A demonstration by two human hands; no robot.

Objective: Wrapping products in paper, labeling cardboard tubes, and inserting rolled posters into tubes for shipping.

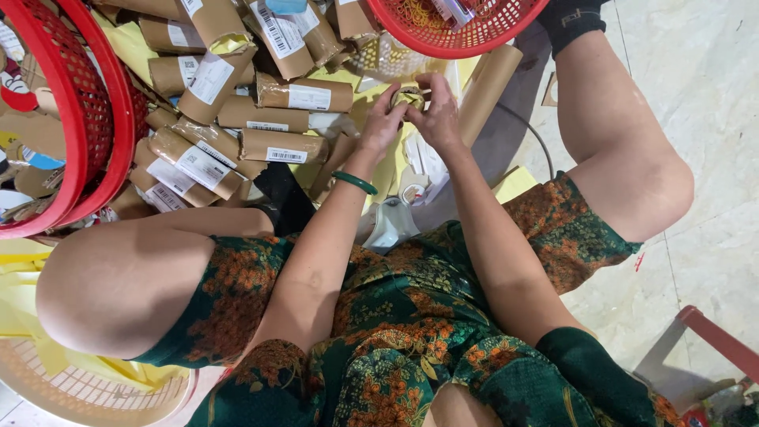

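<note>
My left hand (385, 120) and my right hand (435, 111) meet in front of me, both pinching a small brownish item (408, 98) between their fingertips; what it is stays unclear. A green bangle (355, 183) circles my left wrist. Just left of my hands lies a heap of brown paper-wrapped parcels (273, 119) with white labels. A long brown cardboard tube (489, 79) lies right beside my right hand.
A red mesh basket (71, 126) stands at the left and another red basket (455, 35) at the top. Yellow paper sheets (20, 277) lie at the left. My knees frame the spot. A pale basket (87, 391) sits lower left, a red-edged stool (711, 336) lower right.
</note>
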